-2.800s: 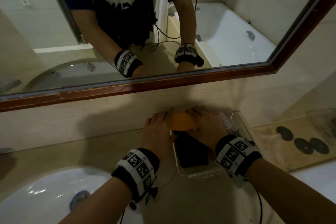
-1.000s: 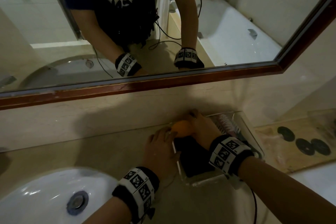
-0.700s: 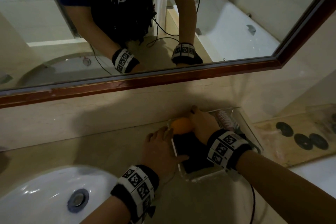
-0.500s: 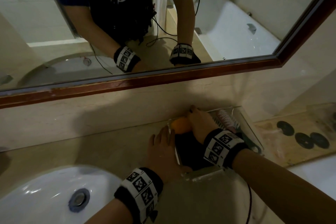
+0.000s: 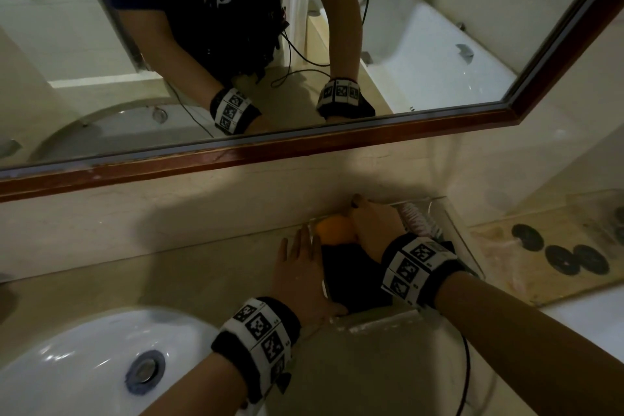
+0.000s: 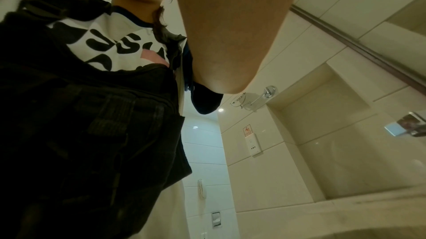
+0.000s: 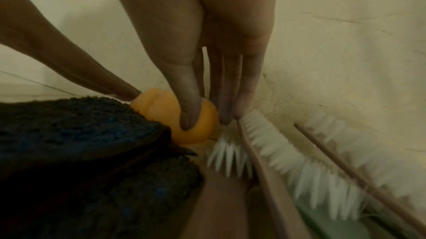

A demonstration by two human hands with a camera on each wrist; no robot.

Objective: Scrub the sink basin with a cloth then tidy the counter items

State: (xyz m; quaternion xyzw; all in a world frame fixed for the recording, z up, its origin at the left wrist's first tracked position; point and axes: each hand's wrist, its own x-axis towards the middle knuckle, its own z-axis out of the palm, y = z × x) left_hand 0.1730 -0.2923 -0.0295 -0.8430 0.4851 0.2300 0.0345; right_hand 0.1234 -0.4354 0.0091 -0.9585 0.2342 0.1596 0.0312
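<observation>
A clear tray (image 5: 378, 322) stands on the counter against the wall. In it lie a dark blue cloth (image 5: 354, 277) (image 7: 80, 133), an orange rounded object (image 5: 332, 230) (image 7: 159, 106) and a white-bristled brush (image 5: 417, 219) (image 7: 288, 161). My right hand (image 5: 358, 216) (image 7: 207, 119) pinches the orange object at the tray's far end, thumb on its near side and fingers behind it. My left hand (image 5: 299, 246) lies flat on the counter along the tray's left wall, with one straight finger reaching the orange object. The left wrist view shows only my torso and the wall.
The white sink basin (image 5: 67, 375) with its drain (image 5: 145, 368) is at the lower left. A worn wooden board (image 5: 506, 246) with dark round discs (image 5: 560, 260) lies right of the tray. The mirror's wooden frame (image 5: 304, 142) runs above the backsplash.
My left hand has come off the orange object's top and slid back to lie flat beside the tray. My right hand has stayed on the orange object.
</observation>
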